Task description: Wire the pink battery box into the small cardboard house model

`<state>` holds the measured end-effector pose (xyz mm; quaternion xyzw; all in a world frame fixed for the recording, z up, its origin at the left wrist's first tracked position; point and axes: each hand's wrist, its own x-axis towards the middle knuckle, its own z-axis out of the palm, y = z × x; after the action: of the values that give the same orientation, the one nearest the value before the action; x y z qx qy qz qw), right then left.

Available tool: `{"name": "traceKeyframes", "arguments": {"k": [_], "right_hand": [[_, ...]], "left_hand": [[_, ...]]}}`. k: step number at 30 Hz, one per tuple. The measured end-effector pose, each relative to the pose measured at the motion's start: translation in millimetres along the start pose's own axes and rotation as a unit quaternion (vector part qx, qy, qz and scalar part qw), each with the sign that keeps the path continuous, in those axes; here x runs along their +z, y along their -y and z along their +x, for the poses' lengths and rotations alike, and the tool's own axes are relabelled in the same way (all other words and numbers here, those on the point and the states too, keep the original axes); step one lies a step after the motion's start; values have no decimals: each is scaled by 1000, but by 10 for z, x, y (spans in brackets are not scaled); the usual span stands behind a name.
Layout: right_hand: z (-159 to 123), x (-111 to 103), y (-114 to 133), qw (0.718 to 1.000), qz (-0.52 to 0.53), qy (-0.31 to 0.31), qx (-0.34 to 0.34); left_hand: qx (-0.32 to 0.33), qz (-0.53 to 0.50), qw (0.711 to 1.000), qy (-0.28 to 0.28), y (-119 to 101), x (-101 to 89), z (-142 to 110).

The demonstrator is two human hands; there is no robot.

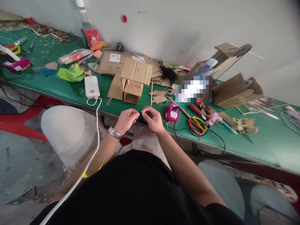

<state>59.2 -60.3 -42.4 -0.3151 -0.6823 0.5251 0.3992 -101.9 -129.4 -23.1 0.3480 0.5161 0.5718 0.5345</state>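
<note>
My left hand [126,119] and my right hand [152,118] meet just in front of the green table's [70,90] near edge. Both pinch a small dark object [140,114] held between their fingertips; it is too small to name. A metal watch sits on my left wrist. A cardboard box model [133,80] stands on the table just beyond my hands. A pink tape measure [172,113] lies right of my right hand, with a black cord running past it.
A white power bank [91,86] with a white cable lies at left. Red-and-yellow scissors [196,124], a pink glue gun [212,117], cardboard scraps [159,97], a plastic bottle [206,67] and brown cardboard pieces [234,90] crowd the right side. A red chair [21,120] stands at left.
</note>
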Motion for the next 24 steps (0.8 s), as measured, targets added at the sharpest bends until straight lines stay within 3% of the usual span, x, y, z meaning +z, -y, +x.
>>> {"name": "traceKeyframes", "arguments": {"k": [18, 24], "right_hand": [[0, 16, -80, 1000, 13, -5, 18], [-5, 11, -21, 999, 14, 4, -30]], "left_hand": [[-26, -30, 997, 68, 6, -3, -18], [-32, -50, 996, 68, 20, -9, -5]]}}
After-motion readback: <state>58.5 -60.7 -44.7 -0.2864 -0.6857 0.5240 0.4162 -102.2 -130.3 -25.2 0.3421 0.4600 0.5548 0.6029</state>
